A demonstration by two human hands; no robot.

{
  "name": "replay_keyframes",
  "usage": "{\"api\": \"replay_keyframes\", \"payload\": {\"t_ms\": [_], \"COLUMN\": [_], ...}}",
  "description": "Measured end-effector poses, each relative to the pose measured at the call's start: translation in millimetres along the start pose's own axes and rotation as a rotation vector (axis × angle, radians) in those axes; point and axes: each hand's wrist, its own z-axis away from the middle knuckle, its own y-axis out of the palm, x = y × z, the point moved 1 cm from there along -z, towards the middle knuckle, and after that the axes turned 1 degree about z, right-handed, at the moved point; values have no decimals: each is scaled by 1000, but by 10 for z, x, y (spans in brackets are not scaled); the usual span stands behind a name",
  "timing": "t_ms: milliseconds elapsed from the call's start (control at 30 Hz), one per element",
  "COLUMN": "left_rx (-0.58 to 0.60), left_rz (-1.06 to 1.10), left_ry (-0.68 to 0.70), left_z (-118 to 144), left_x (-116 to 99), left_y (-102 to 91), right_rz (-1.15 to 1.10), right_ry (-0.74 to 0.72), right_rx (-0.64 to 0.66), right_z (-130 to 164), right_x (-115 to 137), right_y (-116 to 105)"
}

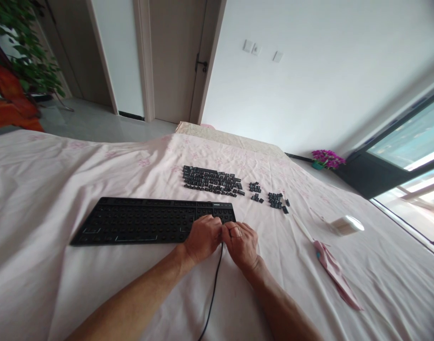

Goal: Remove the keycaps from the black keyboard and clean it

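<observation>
Both your hands, left hand (202, 237) and right hand (241, 242), meet fingers curled, contents unclear, at the stripped black plastic keyboard (149, 221)'s 3 o'clock end; its long axis runs 9-to-3.

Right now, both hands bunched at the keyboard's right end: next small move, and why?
Probably reach the right hand forward to the nearest loose keycaps. The keyboard shows bare sockets all over, the caps lie in groups beyond it, and the left hand rests on its right end. Whether the fingers already pinch a cap can't be told.
</observation>
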Motion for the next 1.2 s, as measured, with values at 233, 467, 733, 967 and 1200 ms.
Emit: {"api": "replay_keyframes", "payload": {"t_ms": [233, 467, 733, 967, 1200], "left_rx": [-57, 0, -58, -90, -142], "left_rz": [105, 205, 335, 436, 470], "left_ry": [-60, -108, -253, -313, -232], "left_z": [-4, -42, -63, -50, -11], "left_x": [14, 73, 81, 100, 137], "left_y": [-26, -9, 55, 49, 117], "right_rz": [42, -30, -101, -126, -232], "right_ry": [10, 157, 83, 225, 283], "right_rx": [5, 26, 49, 77, 290], "right_z": [-119, -82, -21, -15, -15], "right_x": [69, -42, -32, -238, -249], "right_y": [-54, -31, -107, -117, -154]}}
